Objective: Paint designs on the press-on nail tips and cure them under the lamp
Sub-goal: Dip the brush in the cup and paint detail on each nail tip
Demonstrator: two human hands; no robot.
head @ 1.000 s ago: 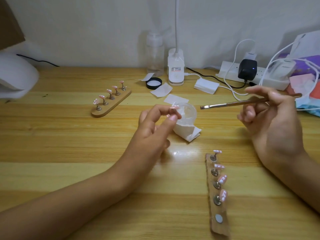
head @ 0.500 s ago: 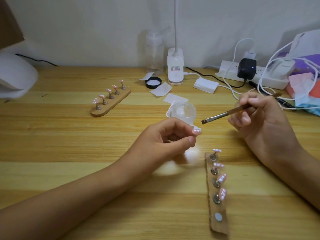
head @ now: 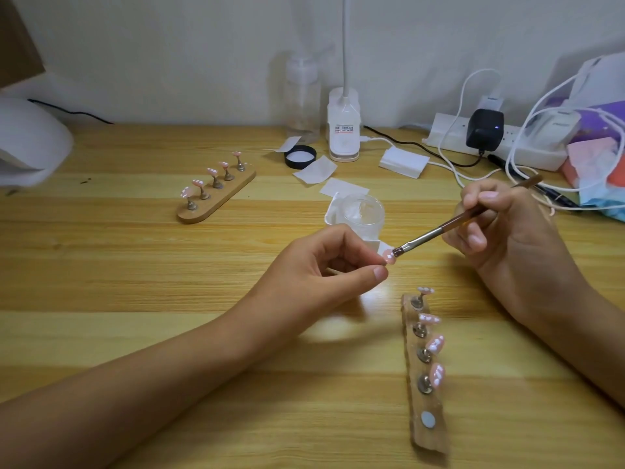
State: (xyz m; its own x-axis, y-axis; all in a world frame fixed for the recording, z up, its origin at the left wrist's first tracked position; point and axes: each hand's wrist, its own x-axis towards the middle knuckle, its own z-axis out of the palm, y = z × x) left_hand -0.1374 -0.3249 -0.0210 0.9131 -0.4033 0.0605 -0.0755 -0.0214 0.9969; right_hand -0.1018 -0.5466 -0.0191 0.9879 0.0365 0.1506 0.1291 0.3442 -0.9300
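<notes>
Left hand (head: 324,275) pinches pink nail tip (head: 389,258) between thumb and forefinger, mid-table, held off the surface. Right hand (head: 500,231) has fingers curled round brush (head: 429,235), bristles touching the tip from 2 o'clock. Jar (head: 363,214) at 12 o'clock of tip. Stand (head: 433,438) with four tips at 5 o'clock, second stand (head: 233,189) at 10 o'clock, lamp (head: 30,143) far out at 9 o'clock.

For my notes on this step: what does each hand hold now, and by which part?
The left hand pinches a pink nail tip by the end away from the brush. The right hand's fingers hold the brush by its brown handle.
</notes>
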